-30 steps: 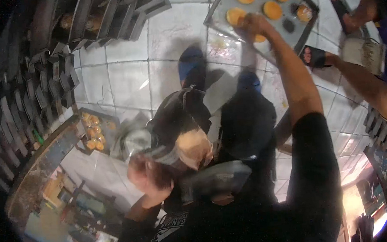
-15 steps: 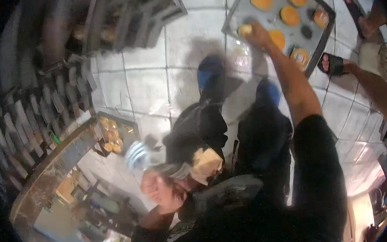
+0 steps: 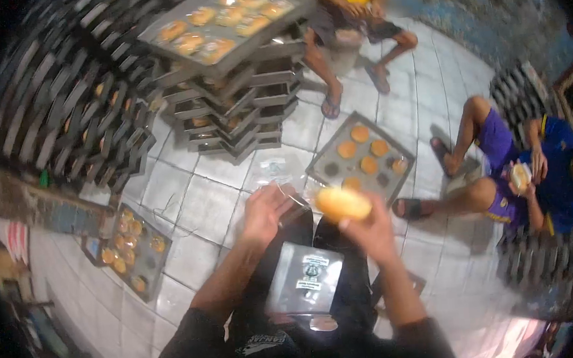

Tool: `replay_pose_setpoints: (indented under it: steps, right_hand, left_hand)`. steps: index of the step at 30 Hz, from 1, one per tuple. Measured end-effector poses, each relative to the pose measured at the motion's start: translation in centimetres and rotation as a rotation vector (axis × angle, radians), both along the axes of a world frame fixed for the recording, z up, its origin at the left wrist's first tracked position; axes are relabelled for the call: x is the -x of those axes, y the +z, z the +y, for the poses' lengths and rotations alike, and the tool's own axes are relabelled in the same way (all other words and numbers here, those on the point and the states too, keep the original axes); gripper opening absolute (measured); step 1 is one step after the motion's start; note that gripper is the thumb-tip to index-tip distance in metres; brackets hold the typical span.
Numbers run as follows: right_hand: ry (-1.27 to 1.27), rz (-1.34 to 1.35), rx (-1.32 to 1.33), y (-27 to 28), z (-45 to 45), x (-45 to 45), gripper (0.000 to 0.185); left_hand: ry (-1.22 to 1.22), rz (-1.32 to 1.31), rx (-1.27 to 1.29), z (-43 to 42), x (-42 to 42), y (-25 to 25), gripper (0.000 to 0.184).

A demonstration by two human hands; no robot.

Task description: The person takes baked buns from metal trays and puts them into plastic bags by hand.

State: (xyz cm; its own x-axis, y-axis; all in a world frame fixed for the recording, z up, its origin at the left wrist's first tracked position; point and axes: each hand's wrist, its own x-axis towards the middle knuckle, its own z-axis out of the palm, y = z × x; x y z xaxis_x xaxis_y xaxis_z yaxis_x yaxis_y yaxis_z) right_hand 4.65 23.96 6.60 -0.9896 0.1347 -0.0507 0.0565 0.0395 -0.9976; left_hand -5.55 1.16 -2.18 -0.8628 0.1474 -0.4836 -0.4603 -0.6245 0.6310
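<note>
My right hand (image 3: 371,234) grips a golden bread bun (image 3: 343,203) from below, fingers closed around its near end. Just to the left, my left hand (image 3: 263,213) has hold of a clear plastic bag (image 3: 279,173) with faint print on it. The bun's far end is close to the bag's edge; I cannot tell whether they touch. Across my lap lies a stack of clear printed bags (image 3: 311,278). Beyond my hands, a metal tray (image 3: 340,175) on the floor carries several buns (image 3: 368,165).
At the upper left, stacked trays (image 3: 227,109) rise high, the top one bearing wrapped buns (image 3: 230,14). Another tray (image 3: 161,259) of wrapped buns sits at lower left. Two people sit nearby; the one at right holds a wrapped bun (image 3: 520,177). Tiled floor (image 3: 200,199) lies between.
My right hand has come back from the tray with a bun in it. My left hand now holds a bag up in front of me. The view has tilted upward.
</note>
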Motion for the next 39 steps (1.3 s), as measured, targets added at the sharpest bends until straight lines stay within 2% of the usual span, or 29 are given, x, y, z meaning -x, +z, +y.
replay_pose_setpoints:
  steps: [2, 4, 5, 6, 8, 10, 12, 14, 15, 16, 18, 19, 20, 22, 23, 25, 26, 28, 30, 31, 32, 34, 36, 37, 39]
  right_hand:
    - [0.142, 0.558, -0.46, -1.0, -2.7, -2.7, 0.043]
    - [0.227, 0.718, -0.737, -3.9, -2.7, -3.9, 0.037]
    - [0.077, 0.453, -0.672, -5.9, -2.7, -4.4, 0.033]
    - [0.096, 0.464, -0.69, -5.4, -3.0, -4.5, 0.033]
    - [-0.084, 0.722, -0.779, -4.2, -3.8, -3.8, 0.035]
    - [-0.002, 0.805, -0.886, -1.2, -5.2, -3.8, 0.042]
    - [0.068, 0.661, -1.028, -0.3, -7.3, -4.1, 0.049]
    - [0.104, 0.631, -0.945, -0.8, -10.0, -4.4, 0.051]
    - [0.185, 0.576, -0.927, -1.7, -11.3, -4.8, 0.053]
    - [0.262, 0.52, -0.908, -2.7, -12.2, -4.9, 0.055]
    - [0.268, 0.548, -0.957, -4.8, -11.8, -3.6, 0.056]
    - [0.194, 0.559, -1.03, -4.9, -11.5, -3.2, 0.056]
    - [0.123, 0.575, -1.106, -4.8, -11.1, -2.4, 0.056]
    - [0.126, 0.553, -1.042, -0.8, -11.2, -2.1, 0.054]
    - [0.189, 0.556, -0.994, -0.2, -10.9, -2.0, 0.053]
    - [0.245, 0.551, -0.955, -0.3, -10.2, -0.7, 0.051]
    - [0.301, 0.484, -1.012, -1.4, -9.7, 0.6, 0.049]
    - [0.366, 0.415, -1.073, -0.4, -9.2, 1.2, 0.047]
    - [0.313, 0.537, -0.871, 2.1, -8.9, 0.7, 0.039]
    - [0.283, 0.649, -0.899, 3.8, -9.3, 0.2, 0.026]
    - [0.286, 0.642, -0.899, 3.8, -9.5, -0.3, 0.026]
    - [0.417, 0.364, -0.571, 3.3, -9.9, -1.7, 0.016]
    - [0.452, 0.268, -0.499, 2.3, -10.5, -1.8, 0.013]
    - [0.478, 0.183, -0.423, 1.8, -10.7, -2.2, 0.012]
    - [0.457, 0.172, -0.324, 1.6, -11.0, -2.0, 0.011]
  left_hand:
    - [-0.061, -0.067, -0.007, 0.8, 0.0, 0.2, 0.027]
    - [-0.07, -0.056, -0.037, 2.2, -1.1, 1.5, 0.033]
    - [-0.184, -0.084, -0.1, 2.5, -1.9, 2.0, 0.035]
    - [-0.299, -0.114, -0.159, 2.8, -2.7, 2.6, 0.038]
    - [-0.272, -0.095, -0.162, 2.6, -5.0, 6.5, 0.04]
    - [-0.298, -0.152, -0.249, 2.0, -6.8, 7.9, 0.04]
    - [-0.322, -0.11, -0.308, 0.5, -7.3, 6.6, 0.043]
    - [-0.247, -0.17, -0.42, -1.9, -6.1, 5.3, 0.044]
    - [-0.303, -0.097, -0.529, -3.7, -5.2, 2.0, 0.042]
    - [-0.297, -0.098, -0.51, -3.6, -6.3, 2.2, 0.042]
    - [-0.053, 0.0, -0.198, -1.1, -9.0, 3.0, 0.044]
    - [-0.023, 0.152, -0.106, -0.2, -10.7, 4.8, 0.045]
    - [-0.02, 0.153, -0.105, -0.3, -10.6, 4.8, 0.045]
    - [-0.054, 0.255, -0.056, -0.7, -9.7, 4.3, 0.044]
    - [0.093, 0.239, -0.371, -0.8, -8.0, 2.7, 0.044]
    - [0.083, 0.212, -0.395, 0.2, -6.2, 3.6, 0.043]
    - [0.083, 0.187, -0.417, 1.0, -5.9, 3.8, 0.043]
    - [0.07, 0.148, -0.421, 2.3, -6.3, 3.9, 0.046]
    - [0.053, 0.089, -0.407, 2.6, -6.2, 4.1, 0.054]
    - [0.053, 0.084, -0.405, 1.9, -6.0, 5.3, 0.054]
    - [0.059, 0.014, -0.47, 1.1, -5.5, 6.5, 0.06]
    - [0.076, -0.074, -0.545, 0.7, -4.7, 6.9, 0.067]
    - [0.011, 0.001, -0.669, 0.7, -3.9, 5.2, 0.078]
    - [-0.043, 0.004, -0.581, 0.4, -3.4, 4.2, 0.08]
    - [0.027, 0.0, -0.539, -0.7, -2.4, 3.5, 0.079]
